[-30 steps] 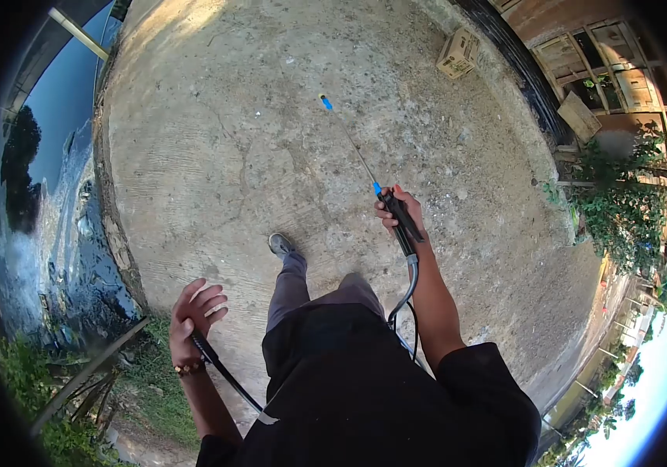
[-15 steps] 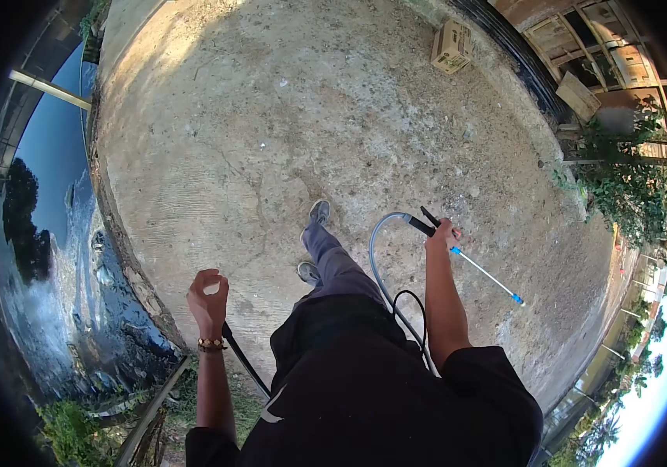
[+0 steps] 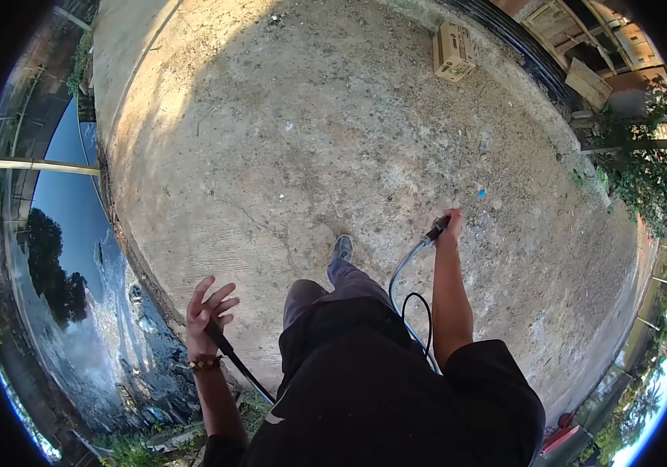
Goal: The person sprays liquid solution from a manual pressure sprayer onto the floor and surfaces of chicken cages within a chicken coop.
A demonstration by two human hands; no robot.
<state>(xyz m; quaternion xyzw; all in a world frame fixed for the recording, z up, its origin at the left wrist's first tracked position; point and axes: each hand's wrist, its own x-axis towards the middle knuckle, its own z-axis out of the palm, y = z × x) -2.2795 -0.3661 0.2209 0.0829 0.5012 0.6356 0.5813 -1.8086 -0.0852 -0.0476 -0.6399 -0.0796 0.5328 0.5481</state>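
Observation:
My right hand [image 3: 449, 226] is closed round the black grip [image 3: 435, 229] of a sprayer wand. A grey hose [image 3: 396, 274] curves from the grip back toward my body, beside a thin black loop [image 3: 419, 297]. Past the hand a small blue tip [image 3: 482, 193] shows against the ground; the wand's shaft is hard to make out. My left hand [image 3: 207, 315] has its fingers spread, with the black end of a lever [image 3: 218, 338] against the palm or thumb side. That lever runs down to my left hip.
A cardboard box [image 3: 453, 51] sits on the concrete ground [image 3: 333, 117] at the top right. Dark water [image 3: 88, 311] lies beyond the ground's edge at left, crossed by a pale beam [image 3: 38, 164]. Bushes [image 3: 641, 183] and wooden boards [image 3: 587, 83] stand at right.
My left hand's fingers have spread from a curl, and the lever has come up to it. The wand in my right hand has swung from pointing lower right to pointing up and away. My feet have stepped.

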